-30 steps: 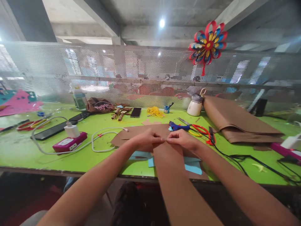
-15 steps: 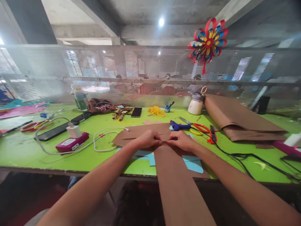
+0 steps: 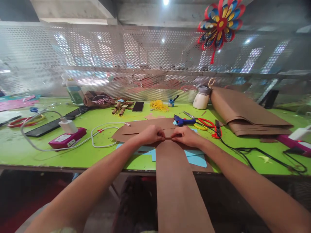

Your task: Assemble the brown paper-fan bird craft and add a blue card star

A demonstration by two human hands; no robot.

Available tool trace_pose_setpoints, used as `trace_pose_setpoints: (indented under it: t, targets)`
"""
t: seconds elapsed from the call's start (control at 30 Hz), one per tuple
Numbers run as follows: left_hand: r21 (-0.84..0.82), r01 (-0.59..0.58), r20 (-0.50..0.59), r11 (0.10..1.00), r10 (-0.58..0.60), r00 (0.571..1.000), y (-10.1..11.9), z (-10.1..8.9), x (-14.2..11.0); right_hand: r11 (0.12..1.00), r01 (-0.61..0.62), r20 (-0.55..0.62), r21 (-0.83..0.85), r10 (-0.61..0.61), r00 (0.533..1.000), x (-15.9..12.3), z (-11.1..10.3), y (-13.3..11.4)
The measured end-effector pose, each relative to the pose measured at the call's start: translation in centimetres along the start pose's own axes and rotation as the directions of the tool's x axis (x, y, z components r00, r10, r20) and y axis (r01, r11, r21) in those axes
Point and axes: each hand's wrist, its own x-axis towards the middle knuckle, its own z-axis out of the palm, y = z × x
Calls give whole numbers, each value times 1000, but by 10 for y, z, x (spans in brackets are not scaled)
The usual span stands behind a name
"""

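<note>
A long strip of brown paper (image 3: 181, 187) runs from the table down over its front edge toward me. My left hand (image 3: 154, 134) pinches the left side of its far end, which looks rolled or folded over. On the right side of that same end, my right hand (image 3: 183, 136) pinches it too, a short gap apart from the left. Under and behind the hands lie a flat brown paper sheet (image 3: 136, 127) and light blue paper pieces (image 3: 196, 158). A blue glue gun (image 3: 185, 120) rests just beyond my right hand.
Orange-handled scissors (image 3: 206, 123) and a black cable lie to the right, before a large folded brown paper stack (image 3: 247, 110). A white flask (image 3: 201, 97) stands behind. On the left are a purple power strip (image 3: 68, 137) with a white charger and a white cable (image 3: 92, 136).
The view has tipped downward, so the table things sit higher in the picture. Both hands keep their pinch on the paper strip's end, which hangs straighter toward me.
</note>
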Motion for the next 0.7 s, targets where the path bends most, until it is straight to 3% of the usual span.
trace_pose_setpoints:
  t: [0.33, 0.53, 0.7]
  targets:
    - [89, -71, -19, 994, 73, 997, 8, 6, 1, 971, 108, 18, -215, -106, 994, 0, -3, -25]
    - [71, -64, 34, 995, 61, 998, 4, -3, -4, 957, 104, 6, -272, -107, 994, -5, -2, -21]
    - [141, -136, 35, 981, 132, 991, 0, -3, -3, 953, 85, -25, -291, -97, 995, -7, 2, -18]
